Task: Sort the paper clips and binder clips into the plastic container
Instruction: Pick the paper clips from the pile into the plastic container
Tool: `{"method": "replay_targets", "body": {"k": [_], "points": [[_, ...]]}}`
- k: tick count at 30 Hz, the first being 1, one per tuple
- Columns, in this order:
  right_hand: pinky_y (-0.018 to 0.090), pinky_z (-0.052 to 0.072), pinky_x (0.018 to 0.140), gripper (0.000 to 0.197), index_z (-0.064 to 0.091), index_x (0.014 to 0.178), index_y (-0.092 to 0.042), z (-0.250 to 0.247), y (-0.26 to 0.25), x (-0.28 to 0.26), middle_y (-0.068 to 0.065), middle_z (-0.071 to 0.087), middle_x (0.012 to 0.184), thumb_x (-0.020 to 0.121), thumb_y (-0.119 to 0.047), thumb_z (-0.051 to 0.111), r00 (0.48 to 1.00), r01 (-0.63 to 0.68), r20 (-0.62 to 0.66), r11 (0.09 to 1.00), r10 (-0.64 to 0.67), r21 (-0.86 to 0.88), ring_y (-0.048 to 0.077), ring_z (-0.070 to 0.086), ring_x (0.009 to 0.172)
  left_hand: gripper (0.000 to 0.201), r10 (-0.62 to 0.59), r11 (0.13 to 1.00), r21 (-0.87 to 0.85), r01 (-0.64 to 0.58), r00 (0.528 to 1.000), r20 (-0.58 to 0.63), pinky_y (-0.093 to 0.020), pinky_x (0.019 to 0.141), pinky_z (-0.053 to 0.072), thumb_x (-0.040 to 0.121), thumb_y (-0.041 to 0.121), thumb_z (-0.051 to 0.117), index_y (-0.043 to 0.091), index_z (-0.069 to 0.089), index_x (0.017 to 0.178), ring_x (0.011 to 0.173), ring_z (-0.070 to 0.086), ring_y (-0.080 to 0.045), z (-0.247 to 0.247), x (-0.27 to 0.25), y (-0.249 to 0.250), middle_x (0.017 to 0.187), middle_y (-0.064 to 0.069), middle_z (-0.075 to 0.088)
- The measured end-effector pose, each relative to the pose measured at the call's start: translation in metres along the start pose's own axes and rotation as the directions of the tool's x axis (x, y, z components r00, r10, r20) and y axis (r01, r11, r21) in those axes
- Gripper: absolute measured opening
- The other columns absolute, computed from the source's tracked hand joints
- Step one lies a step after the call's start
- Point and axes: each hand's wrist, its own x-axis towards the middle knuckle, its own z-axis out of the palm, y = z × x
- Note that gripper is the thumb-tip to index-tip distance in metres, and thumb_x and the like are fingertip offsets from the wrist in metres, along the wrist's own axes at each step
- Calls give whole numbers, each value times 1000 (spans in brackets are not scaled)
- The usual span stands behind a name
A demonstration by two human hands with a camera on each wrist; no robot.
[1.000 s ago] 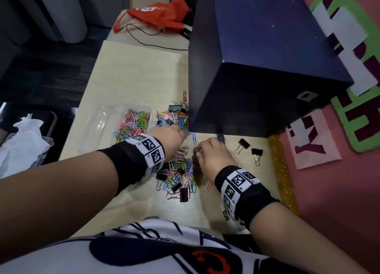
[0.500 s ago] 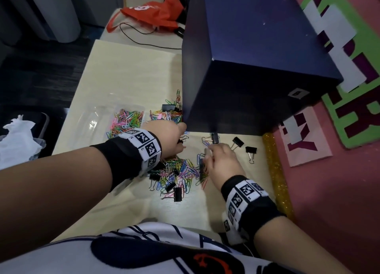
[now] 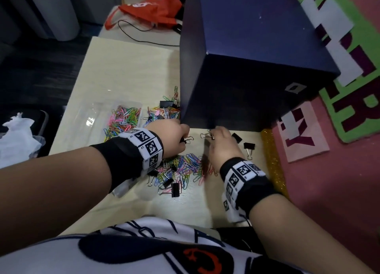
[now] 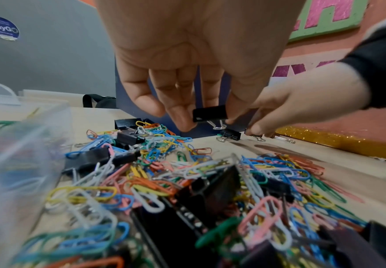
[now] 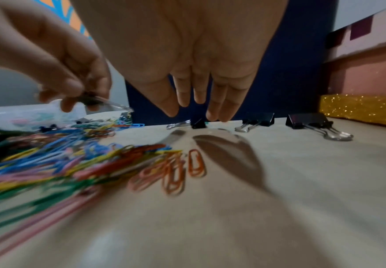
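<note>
A clear plastic container (image 3: 96, 117) on the left of the table holds coloured paper clips (image 3: 125, 117). A mixed pile of paper clips and black binder clips (image 3: 181, 167) lies between my wrists. My left hand (image 3: 184, 138) pinches a black binder clip (image 4: 210, 113) between thumb and fingers, lifted off the table. My right hand (image 5: 194, 114) reaches down with straight fingers, thumb and fingertips either side of a small binder clip (image 5: 197, 124) at the foot of the navy box. Two more binder clips (image 5: 259, 119) (image 5: 306, 120) lie to its right.
A big navy box (image 3: 246, 68) stands right behind the hands and walls off the far right of the table. A gold glitter strip (image 3: 271, 156) marks the right edge. A red bag and a black cable (image 3: 144, 6) lie far back. White tissue (image 3: 16, 134) sits off the left.
My right hand has left the paper clip pile and moved forward to the binder clip at the foot of the box. The left hand has stayed about where it was.
</note>
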Motion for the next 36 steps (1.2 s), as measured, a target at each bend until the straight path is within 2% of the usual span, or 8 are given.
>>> {"method": "replay_targets", "body": {"k": [9,14,19,22,25,28,32,36], "points": [[22,37,85,27,59,116,-9,8,4,4,7,46,123,90,-12,52,997,-59,48,998,60,-22,24,52,108,29,-44,999,-18,45,999,22,-36,72,53,93,41,45,20,53,112,88,59,-28,-1,-3,-4,97,-7,62],[30,43,87,32,58,120,-12,-7,18,-3,8,48,126,96,-29,44,974,-200,-110,980,198,-5,26,53,108,30,-36,998,-57,37,999,14,-32,67,47,96,40,44,16,53,112,88,61,-28,-2,10,7,97,-8,65],[35,39,90,35,52,123,-10,-12,27,-12,13,44,128,90,-23,53,901,-272,-354,962,252,-7,30,43,116,52,-52,933,-356,54,999,13,-40,86,53,92,43,56,23,37,136,103,62,-25,0,28,25,115,-6,65],[27,36,86,28,54,120,-16,-8,21,-13,5,46,126,93,-16,47,975,-159,-158,987,153,-22,25,49,113,40,-34,947,-318,44,999,38,-37,91,50,93,29,55,24,45,132,109,58,-23,0,27,23,124,-4,58],[30,38,100,43,47,132,-19,-1,9,-12,5,40,135,91,-5,43,982,-152,116,988,148,27,25,48,120,31,70,987,-156,-47,987,146,-29,88,46,91,25,54,24,55,122,108,56,-19,1,16,9,120,1,57],[31,39,101,51,46,132,-18,8,-8,-20,7,43,132,85,2,42,983,-65,175,998,60,23,26,48,119,28,159,987,-65,-149,965,206,-23,77,41,88,28,58,27,60,116,103,59,-15,5,2,-4,112,6,63],[35,41,97,44,46,128,-17,7,-25,-30,8,44,126,85,-6,47,991,94,103,994,-87,-58,28,44,116,32,185,978,-123,-168,972,142,-26,85,49,85,20,58,29,61,116,102,61,-15,1,-8,-12,112,7,62],[33,46,84,23,56,101,-18,1,-43,-41,6,55,106,86,-34,58,885,392,307,916,-350,-87,27,55,101,24,230,972,-77,-221,963,140,-26,82,46,80,23,60,27,65,104,99,58,-18,-3,-19,-17,104,3,60]]}}
